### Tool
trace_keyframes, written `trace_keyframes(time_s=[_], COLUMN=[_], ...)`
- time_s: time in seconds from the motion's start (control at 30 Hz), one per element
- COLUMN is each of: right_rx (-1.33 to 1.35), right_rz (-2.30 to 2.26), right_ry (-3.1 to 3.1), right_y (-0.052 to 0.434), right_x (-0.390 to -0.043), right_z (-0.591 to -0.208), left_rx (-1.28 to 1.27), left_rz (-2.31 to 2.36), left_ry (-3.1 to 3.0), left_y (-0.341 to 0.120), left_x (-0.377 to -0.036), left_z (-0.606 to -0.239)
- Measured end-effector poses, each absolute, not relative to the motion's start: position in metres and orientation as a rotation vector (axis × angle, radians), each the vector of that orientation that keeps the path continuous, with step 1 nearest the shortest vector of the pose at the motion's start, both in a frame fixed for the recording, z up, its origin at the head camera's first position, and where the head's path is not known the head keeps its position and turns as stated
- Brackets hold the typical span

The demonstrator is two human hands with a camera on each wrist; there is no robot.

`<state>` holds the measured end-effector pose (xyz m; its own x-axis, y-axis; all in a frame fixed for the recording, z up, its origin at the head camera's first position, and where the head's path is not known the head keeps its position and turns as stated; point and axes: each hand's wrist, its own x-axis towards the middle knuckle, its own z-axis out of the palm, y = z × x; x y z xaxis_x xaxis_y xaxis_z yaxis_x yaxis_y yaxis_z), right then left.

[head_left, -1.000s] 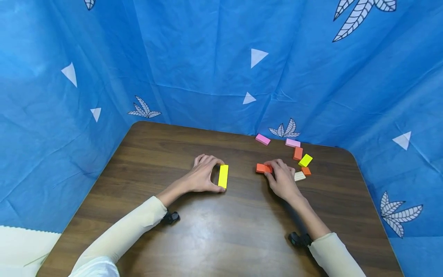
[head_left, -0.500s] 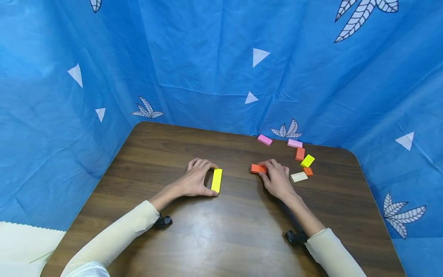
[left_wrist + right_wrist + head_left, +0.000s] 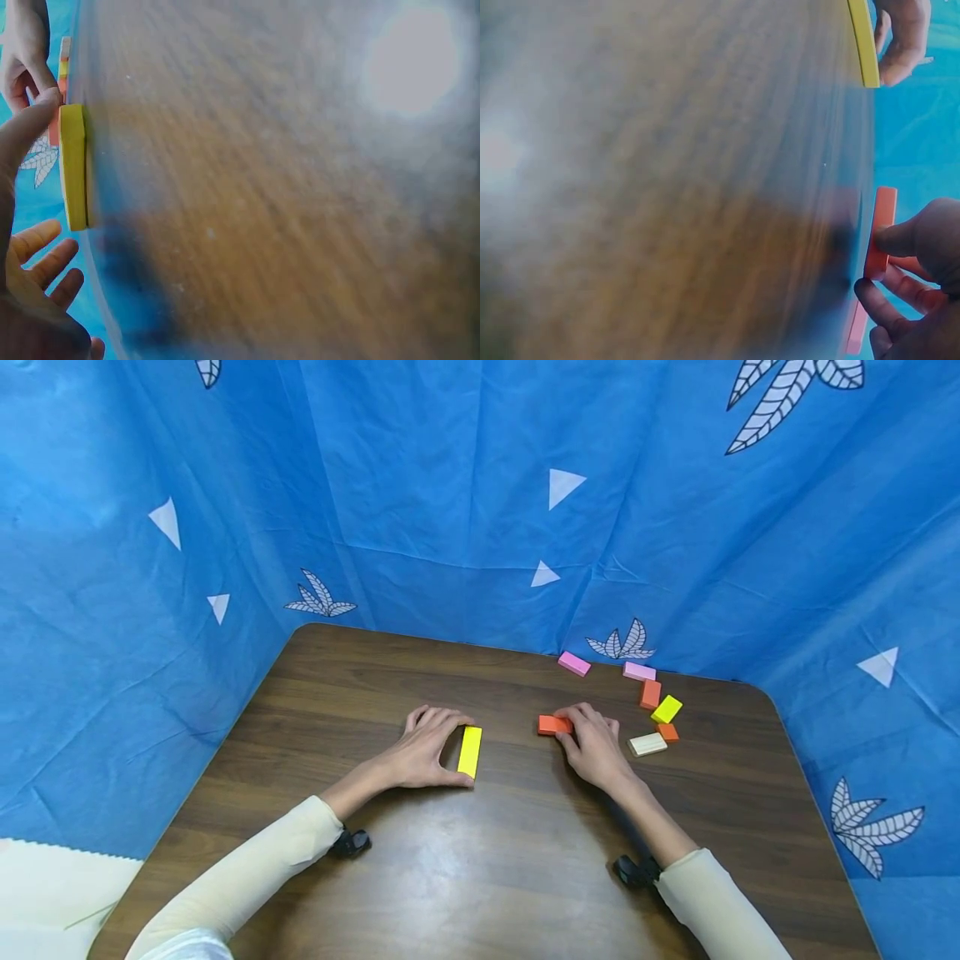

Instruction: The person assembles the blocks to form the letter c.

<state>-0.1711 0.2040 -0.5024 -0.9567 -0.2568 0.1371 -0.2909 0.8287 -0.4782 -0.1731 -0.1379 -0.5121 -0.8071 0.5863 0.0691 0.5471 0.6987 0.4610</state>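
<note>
On the brown table [image 3: 480, 860] my left hand [image 3: 459, 752] holds a long yellow block [image 3: 469, 751] by its ends, index finger at the far end and thumb at the near end. The left wrist view shows that block [image 3: 73, 165] lying flat, with the thumb [image 3: 26, 127] on one end. To the right, my right hand [image 3: 567, 729] pinches a small orange block [image 3: 552, 724] that lies on the table. In the right wrist view the orange block [image 3: 881, 232] sits between thumb and fingers.
Several loose blocks lie at the back right: two pink [image 3: 573, 663] [image 3: 639, 672], an orange [image 3: 649, 694], a yellow [image 3: 666, 709], a small orange [image 3: 667, 732] and a cream one [image 3: 647, 744]. Blue cloth [image 3: 450, 527] walls the table on three sides.
My right hand has slid the orange block leftward, away from the cluster. My left hand has shifted the yellow block a little to the left.
</note>
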Motion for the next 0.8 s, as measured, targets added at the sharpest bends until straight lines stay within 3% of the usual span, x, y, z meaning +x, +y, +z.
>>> trace_keyframes(time_s=[0.8], right_rx=[0.667], right_rz=[0.862], right_ry=[-2.927], right_y=[0.173], right_x=[-0.199], right_z=[-0.503], left_rx=[1.02], left_rz=[0.677], left_ry=[2.787], left_y=[-0.145], left_x=[-0.165], left_z=[-0.504])
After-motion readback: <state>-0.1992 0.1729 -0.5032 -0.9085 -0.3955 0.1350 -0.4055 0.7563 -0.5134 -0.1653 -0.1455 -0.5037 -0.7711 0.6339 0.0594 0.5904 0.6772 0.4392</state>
